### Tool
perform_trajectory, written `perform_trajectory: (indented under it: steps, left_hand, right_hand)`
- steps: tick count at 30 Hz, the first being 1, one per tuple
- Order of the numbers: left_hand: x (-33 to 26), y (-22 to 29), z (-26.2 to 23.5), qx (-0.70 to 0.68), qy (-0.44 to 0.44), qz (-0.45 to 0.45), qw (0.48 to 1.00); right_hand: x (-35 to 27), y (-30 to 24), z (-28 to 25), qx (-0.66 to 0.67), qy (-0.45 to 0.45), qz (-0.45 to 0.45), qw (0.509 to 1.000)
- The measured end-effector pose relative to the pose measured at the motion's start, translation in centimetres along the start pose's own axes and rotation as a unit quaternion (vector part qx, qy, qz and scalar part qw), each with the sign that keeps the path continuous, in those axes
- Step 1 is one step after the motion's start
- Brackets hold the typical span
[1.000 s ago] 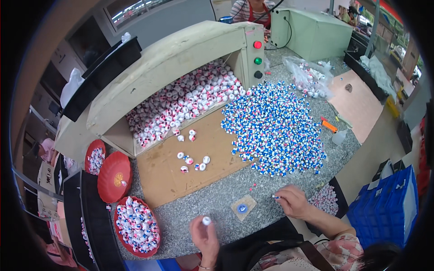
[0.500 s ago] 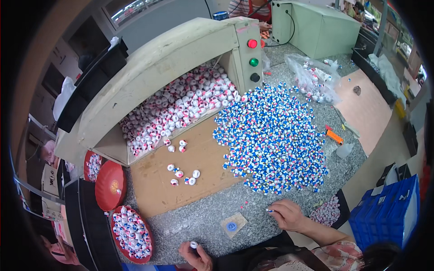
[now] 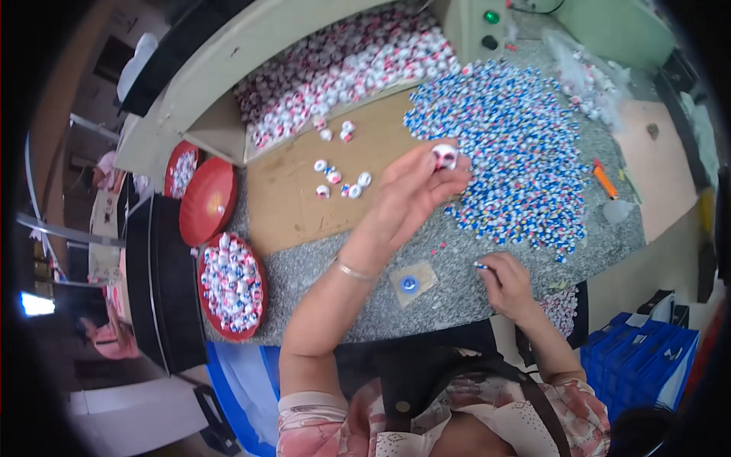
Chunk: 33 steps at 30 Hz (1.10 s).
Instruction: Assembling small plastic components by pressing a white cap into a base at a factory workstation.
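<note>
My left hand (image 3: pixel 407 194) is raised over the front of the cardboard sheet, pinching a small round white piece (image 3: pixel 445 157) with a dark, pinkish hollow at its fingertips. My right hand (image 3: pixel 510 288) rests near the table's front edge, its thumb and fingers pinched on a tiny blue-and-white piece (image 3: pixel 480 266). Between the hands lies a small square pad with a round blue fixture (image 3: pixel 409 284). Beyond the right hand spreads a big heap of tiny blue-and-white pieces (image 3: pixel 518 152). Several white-and-pink round pieces (image 3: pixel 333 177) lie loose on the cardboard (image 3: pixel 285 221).
A pale, open-fronted bin (image 3: pixel 217 126) piled with white-and-pink round pieces stands behind. At left are an empty red bowl (image 3: pixel 199 217) and a red bowl (image 3: pixel 263 293) full of finished-looking pieces. An orange-handled tool (image 3: pixel 605 179) and blue crates (image 3: pixel 640 358) are at right.
My left hand has risen from the table's front edge, up and to the right, with the round white piece. My right hand keeps its pinch. The whole view has shifted.
</note>
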<state>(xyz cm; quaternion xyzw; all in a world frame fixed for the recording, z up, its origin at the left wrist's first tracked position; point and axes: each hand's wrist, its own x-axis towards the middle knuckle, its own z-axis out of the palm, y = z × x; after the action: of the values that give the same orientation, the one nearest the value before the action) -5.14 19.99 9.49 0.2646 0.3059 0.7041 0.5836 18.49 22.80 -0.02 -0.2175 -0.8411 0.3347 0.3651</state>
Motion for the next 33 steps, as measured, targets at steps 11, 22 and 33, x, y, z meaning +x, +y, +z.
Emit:
perform_trajectory:
  steps: [11,22,33]
  left_hand:
    - [-5.4,-1.2,0.4,0.236,0.051,0.019,0.97]
    - [-20.0,-4.5,-2.5,0.291,0.193,-0.006,0.937]
    - [-10.0,-2.7,3.8,0.386,-0.154,-0.033,0.909]
  right_hand:
    - [-0.9,0.3,0.0,-0.039,-0.001,-0.037,0.999]
    - [-0.4,0.0,1.2,-0.061,-0.042,-0.081,0.994]
    - [-1.0,-0.2,1.2,-0.072,-0.013,-0.07,0.995]
